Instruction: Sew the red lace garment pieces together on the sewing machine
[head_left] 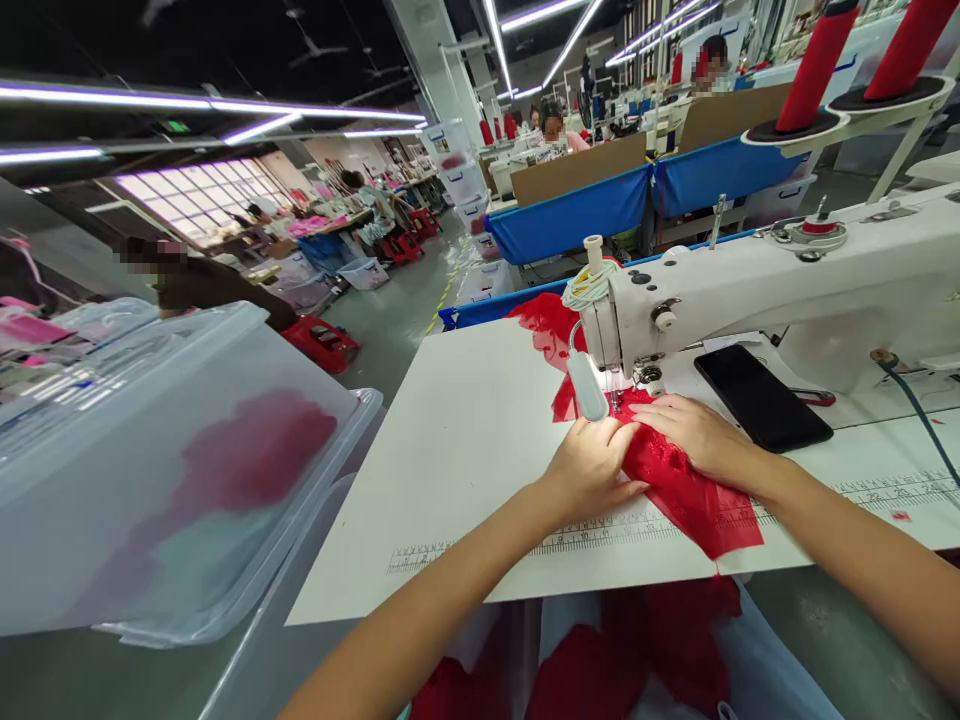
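A piece of sheer red lace fabric (675,480) lies under the needle of a white sewing machine (705,290), its near corner reaching the table's front edge. My left hand (596,462) is closed on the fabric's left side, just in front of the presser foot (615,400). On the right, my right hand (694,435) rests flat on the same fabric, fingers stretched toward the needle. More red fabric (551,330) lies behind the needle. A small pale lamp head (586,385) hangs left of the needle and hides part of the stitching area.
A black phone (761,397) lies right of my right hand, near red-handled scissors (814,397). Red thread cones (817,70) stand at the upper right. Clear plastic bins (187,470) stand left of the white table (420,450). Red fabric (637,660) drapes over my lap. Other people sit farther off.
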